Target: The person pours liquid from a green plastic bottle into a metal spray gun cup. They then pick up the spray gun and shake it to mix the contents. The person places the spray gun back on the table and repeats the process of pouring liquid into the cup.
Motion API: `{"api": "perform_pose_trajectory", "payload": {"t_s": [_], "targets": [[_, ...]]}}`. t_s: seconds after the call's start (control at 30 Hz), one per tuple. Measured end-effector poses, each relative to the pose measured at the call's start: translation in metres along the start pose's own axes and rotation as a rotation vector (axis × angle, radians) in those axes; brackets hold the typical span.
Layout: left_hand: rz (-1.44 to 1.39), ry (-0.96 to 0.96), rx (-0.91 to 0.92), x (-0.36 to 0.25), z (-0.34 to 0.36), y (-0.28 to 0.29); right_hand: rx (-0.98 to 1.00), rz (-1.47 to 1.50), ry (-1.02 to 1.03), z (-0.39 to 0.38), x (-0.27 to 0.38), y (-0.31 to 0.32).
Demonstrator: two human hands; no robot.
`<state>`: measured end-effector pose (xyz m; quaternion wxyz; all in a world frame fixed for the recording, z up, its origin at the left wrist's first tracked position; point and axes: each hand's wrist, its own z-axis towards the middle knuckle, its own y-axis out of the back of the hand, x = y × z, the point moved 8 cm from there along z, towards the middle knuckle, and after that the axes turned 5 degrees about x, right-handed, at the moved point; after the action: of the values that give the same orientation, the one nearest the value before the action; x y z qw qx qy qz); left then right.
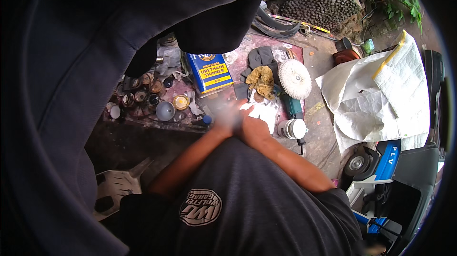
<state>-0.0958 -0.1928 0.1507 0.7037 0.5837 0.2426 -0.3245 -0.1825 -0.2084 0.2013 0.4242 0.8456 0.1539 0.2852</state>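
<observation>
My left hand is smeared by motion above the near edge of a cluttered red work table. My right hand meets it from the right with its fingers curled in. A grey blur lies between the two hands, and I cannot make out what they hold. Just right of my right hand is a glaring white sheet, perhaps paper or cloth. Beyond my hands stands a blue and yellow rectangular tin. A blue cap sits left of my left hand.
Several jars and cups, among them a grey cup, crowd the table's left. To the right are a brown crumpled cloth, a polisher with a white fluffy pad and a white tub. A white sack drapes further right. Dark fabric covers the upper left.
</observation>
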Motion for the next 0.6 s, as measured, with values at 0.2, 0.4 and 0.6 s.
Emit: {"api": "perform_pose_trajectory", "payload": {"t_s": [0.2,0.4,0.6], "targets": [[-0.210,0.248,0.255,0.011,0.002,-0.009,0.030,-0.073,-0.025,-0.007,0.009,0.008],[0.092,-0.054,0.180,0.006,0.012,-0.017,0.024,-0.096,-0.006,-0.023,0.026,0.018],[0.071,-0.060,0.230,-0.007,0.010,-0.013,-0.039,-0.021,-0.089,-0.042,0.018,0.026]]}}
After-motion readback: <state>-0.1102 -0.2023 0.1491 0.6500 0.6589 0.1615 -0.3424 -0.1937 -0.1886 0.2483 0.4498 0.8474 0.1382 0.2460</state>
